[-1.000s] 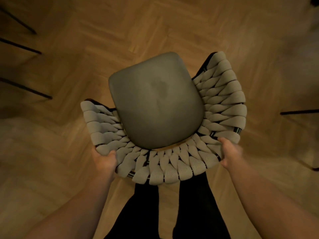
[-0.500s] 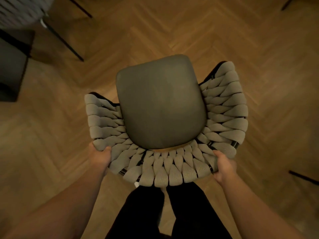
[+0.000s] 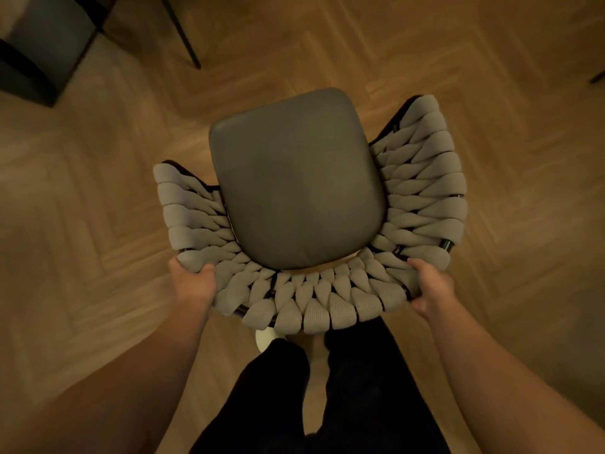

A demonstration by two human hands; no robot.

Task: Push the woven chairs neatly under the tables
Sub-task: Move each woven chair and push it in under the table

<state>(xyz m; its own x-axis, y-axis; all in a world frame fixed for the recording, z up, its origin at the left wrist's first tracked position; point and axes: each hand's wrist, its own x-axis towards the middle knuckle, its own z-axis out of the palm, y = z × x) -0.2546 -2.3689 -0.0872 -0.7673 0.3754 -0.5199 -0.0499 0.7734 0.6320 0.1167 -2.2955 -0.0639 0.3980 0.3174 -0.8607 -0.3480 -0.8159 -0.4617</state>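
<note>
The woven chair (image 3: 298,181) stands on the herringbone floor (image 3: 98,191) right in front of the person, its grey seat cushion pointing away and its curved rope backrest (image 3: 314,303) nearest their legs. To my eye this is the steering stage: the chair needs turning square to its table and then an even push from both sides, so it slides straight in without twisting or catching a leg.

The left hand (image 3: 193,283) grips the near left bend of the backrest and the right hand (image 3: 432,286) the near right bend. On each, the fingers (image 3: 204,268) curl over the top of the weave onto its inner face, with the seat lying beyond and between them.

Dark trousers (image 3: 343,404) and a pale shoe tip (image 3: 265,337) show below. In the far left corner sits dark furniture (image 3: 42,44) with a thin black leg (image 3: 183,34); whether it is a worktop or another chair I cannot tell.
</note>
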